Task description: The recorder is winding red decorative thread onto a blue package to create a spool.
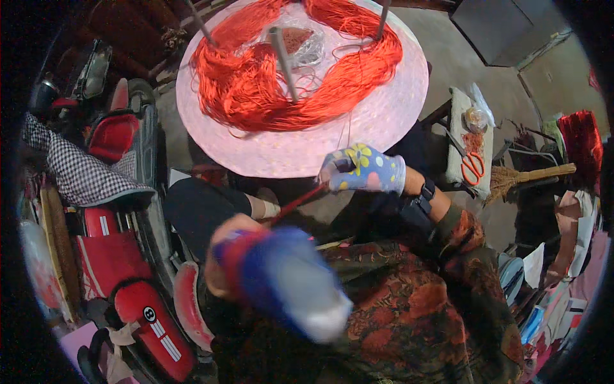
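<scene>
My right hand [363, 169], in a pale blue floral glove, is closed near the edge of a round pink turntable [256, 153]. Its fingers pinch red thread [300, 201], which runs down toward my left hand. A large skein of orange-red thread [275, 115] lies on the turntable around upright metal rods [283, 64]; a fine strand drops from it to the glove. My left hand [220, 275] is smeared by motion. It appears wrapped around a blurred blue, red and whitish object [288, 275], whose kind I cannot make out.
A clear plastic bag with reddish contents [300, 45] lies inside the skein. To the right, orange-handled scissors [472, 168] rest on a pale padded stool [457, 102], beside a straw broom [531, 174]. A red riding vehicle [153, 326] stands at left. Papers [569, 230] crowd the right side.
</scene>
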Tool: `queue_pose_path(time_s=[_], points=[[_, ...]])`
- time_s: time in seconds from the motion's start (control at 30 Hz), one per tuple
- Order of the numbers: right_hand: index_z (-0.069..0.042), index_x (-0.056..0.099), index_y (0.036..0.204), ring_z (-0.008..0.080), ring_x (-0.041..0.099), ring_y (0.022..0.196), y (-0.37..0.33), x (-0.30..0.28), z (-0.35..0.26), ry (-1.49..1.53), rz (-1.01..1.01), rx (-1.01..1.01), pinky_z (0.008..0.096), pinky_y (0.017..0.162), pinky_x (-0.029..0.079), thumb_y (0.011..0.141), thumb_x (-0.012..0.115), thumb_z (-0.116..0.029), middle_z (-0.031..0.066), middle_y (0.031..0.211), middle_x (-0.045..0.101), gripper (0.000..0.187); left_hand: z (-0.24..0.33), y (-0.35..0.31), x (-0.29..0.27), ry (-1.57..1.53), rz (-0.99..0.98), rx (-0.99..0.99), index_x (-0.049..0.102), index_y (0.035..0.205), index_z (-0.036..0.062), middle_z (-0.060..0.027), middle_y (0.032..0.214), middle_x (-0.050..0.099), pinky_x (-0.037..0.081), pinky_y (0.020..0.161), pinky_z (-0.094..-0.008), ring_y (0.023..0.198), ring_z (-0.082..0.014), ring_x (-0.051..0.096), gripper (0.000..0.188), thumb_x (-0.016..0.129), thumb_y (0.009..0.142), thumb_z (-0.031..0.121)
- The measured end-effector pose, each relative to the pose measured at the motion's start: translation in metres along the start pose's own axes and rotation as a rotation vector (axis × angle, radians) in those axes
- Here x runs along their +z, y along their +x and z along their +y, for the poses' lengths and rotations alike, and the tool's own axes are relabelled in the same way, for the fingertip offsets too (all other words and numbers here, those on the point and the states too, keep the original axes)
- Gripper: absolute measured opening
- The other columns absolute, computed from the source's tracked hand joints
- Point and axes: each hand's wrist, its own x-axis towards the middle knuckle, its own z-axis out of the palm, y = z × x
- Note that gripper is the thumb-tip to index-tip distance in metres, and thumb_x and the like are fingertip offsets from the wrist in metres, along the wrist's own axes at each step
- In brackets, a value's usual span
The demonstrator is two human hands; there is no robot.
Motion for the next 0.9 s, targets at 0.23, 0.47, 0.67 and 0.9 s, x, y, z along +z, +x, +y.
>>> queue_pose_path(time_s=[0.23, 0.47, 0.67, 0.9], points=[[-0.008, 0.068, 0.088, 0.0354, 0.066, 0.074, -0.026, 0.031, -0.036, -0.330, -0.198, -0.266, 0.0424, 0.064, 0.053, 0.089, 0.064, -0.026, 0.0158, 0.079, 0.067, 0.019, -0.045, 0.003, 0.018, 0.080, 1.001, 0.035, 0.060, 0.117, 0.0027, -0.0088, 0.100, 0.065, 0.050, 0.081, -0.0299, 0.091, -0.0154, 0.061, 0.045, 0.073, 0.079, 0.024], [-0.005, 0.068, 0.098, 0.0161, 0.067, 0.083, 0.010, -0.003, -0.018, -0.043, -0.001, -0.139, 0.0298, 0.073, 0.052, 0.089, 0.068, -0.017, 0.0098, 0.094, 0.070, 0.015, -0.050, 0.001, 0.014, -0.159, 0.272, -0.114, 0.061, 0.115, 0.0019, -0.0053, 0.100, 0.065, 0.052, 0.082, -0.0329, 0.088, -0.0177, 0.063, 0.042, 0.073, 0.081, 0.022], [-0.007, 0.069, 0.094, 0.0294, 0.069, 0.077, -0.020, 0.033, -0.015, -0.325, -0.276, -0.170, 0.0368, 0.068, 0.054, 0.092, 0.058, -0.020, 0.0131, 0.084, 0.070, 0.017, -0.033, -0.002, 0.018, -0.464, 0.989, 0.222, 0.055, 0.126, 0.0013, -0.0105, 0.115, 0.062, 0.051, 0.089, -0.0339, 0.101, -0.0186, 0.062, 0.055, 0.072, 0.084, 0.033], [-0.005, 0.070, 0.097, 0.0253, 0.068, 0.080, -0.002, -0.006, -0.036, -0.210, -0.115, -0.297, 0.0320, 0.072, 0.053, 0.090, 0.065, -0.017, 0.0108, 0.088, 0.069, 0.014, -0.048, 0.002, 0.016, 0.003, 0.284, -0.153, 0.060, 0.118, 0.0020, -0.0057, 0.102, 0.064, 0.051, 0.083, -0.0324, 0.092, -0.0161, 0.061, 0.062, 0.085, 0.068, 0.029]])
